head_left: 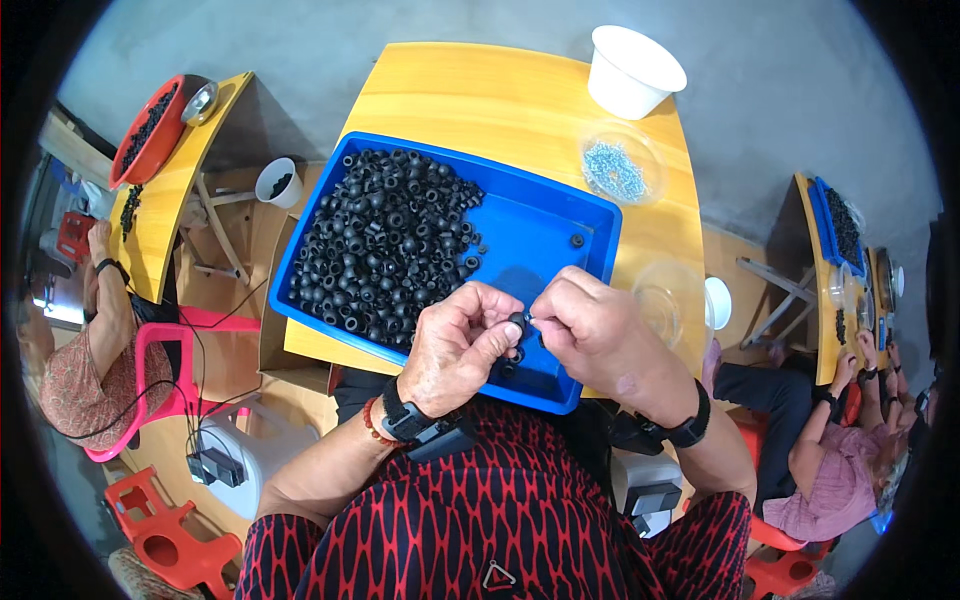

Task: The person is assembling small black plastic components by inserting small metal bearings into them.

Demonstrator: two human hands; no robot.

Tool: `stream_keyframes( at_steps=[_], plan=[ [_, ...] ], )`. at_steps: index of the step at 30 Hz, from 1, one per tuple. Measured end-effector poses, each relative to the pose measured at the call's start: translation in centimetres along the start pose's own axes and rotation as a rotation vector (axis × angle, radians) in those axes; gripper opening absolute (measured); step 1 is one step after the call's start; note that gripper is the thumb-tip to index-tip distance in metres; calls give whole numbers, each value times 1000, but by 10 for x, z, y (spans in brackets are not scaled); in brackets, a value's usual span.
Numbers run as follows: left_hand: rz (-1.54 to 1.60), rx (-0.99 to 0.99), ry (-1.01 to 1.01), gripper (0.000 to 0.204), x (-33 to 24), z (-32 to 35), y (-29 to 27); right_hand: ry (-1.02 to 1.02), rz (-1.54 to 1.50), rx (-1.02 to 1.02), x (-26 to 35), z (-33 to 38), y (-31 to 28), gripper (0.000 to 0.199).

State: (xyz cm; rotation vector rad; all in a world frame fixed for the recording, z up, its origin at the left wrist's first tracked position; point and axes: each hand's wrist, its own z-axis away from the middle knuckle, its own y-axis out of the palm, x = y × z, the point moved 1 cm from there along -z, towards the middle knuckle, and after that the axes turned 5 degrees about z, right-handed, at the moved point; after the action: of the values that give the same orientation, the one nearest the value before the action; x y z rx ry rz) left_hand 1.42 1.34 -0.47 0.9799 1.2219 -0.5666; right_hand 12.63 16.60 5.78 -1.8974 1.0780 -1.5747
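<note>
Over the near side of a blue tray [507, 392], my two hands meet at one small part. My left hand [450, 345] is closed, pinching a small round black part [517, 319] between thumb and fingers. My right hand [590, 320] is closed too, its fingertips at a tiny shiny metal piece [528, 316] against the black part; the metal piece is mostly hidden. A heap of hollow, rounded black parts [385, 240] fills the tray's left half. One loose black part [577, 240] lies at its right side, and a few more lie below my fingers.
A clear bowl of small silvery metal pieces [614, 172] and a white tub [632, 75] stand on the yellow table [470, 80]. Another clear bowl [662, 305] is right of my right hand. Other people sit at tables left and right; red stools [170, 535] stand at lower left.
</note>
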Motion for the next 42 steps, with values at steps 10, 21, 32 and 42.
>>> stream_keyframes(
  at_steps=[10, 21, 32, 42],
  plan=[
    [123, -43, -21, 10, 0, -4, -2, -28, 100, 60, 22, -3, 7, 17],
    [219, 0, 11, 13, -1, -3, -4, 175, -341, -167, -5, 5, 20, 19],
    [172, 18, 12, 16, 2, -2, -5, 179, -345, -145, -5, 3, 18, 12],
    [199, -1, 24, 15, 0, -2, -7, -43, -199, -193, 0, 7, 26, 23]
  ],
)
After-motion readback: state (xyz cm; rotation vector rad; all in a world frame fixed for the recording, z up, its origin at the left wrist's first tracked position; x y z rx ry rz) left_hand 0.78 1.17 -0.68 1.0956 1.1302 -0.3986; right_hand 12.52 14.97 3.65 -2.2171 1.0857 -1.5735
